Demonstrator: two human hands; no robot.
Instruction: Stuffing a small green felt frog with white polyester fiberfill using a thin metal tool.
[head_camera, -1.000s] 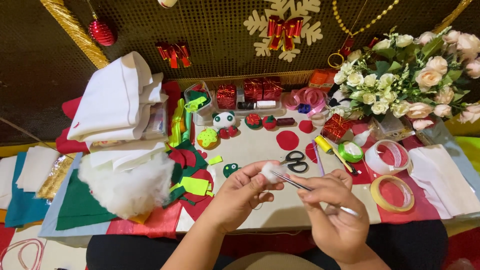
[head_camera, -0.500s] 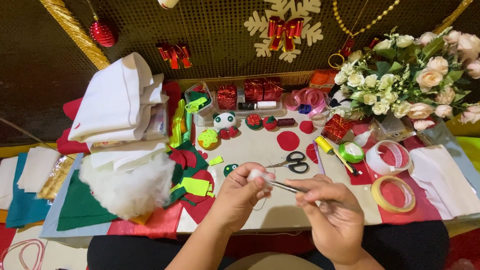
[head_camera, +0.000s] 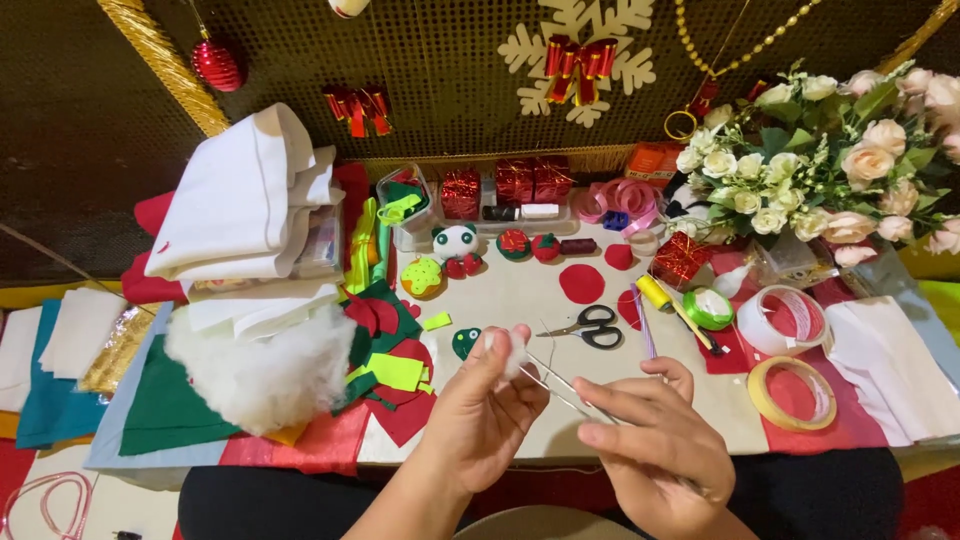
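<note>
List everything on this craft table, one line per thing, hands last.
stuffing tuft: one, white, pinched in left fingers
tweezers: one, metal, in right hand
scissors: one, black-handled, table centre
fluff pile: one, white, left
felt scraps: several, red and green, beside the pile
tape rolls: two, right side
flower bouquet: one, cream and pink, right back
left hand: near edge
right hand: near edge

White stuffing tuft (head_camera: 511, 349), seemingly tweezer-pinched (head_camera: 560, 385)
</note>
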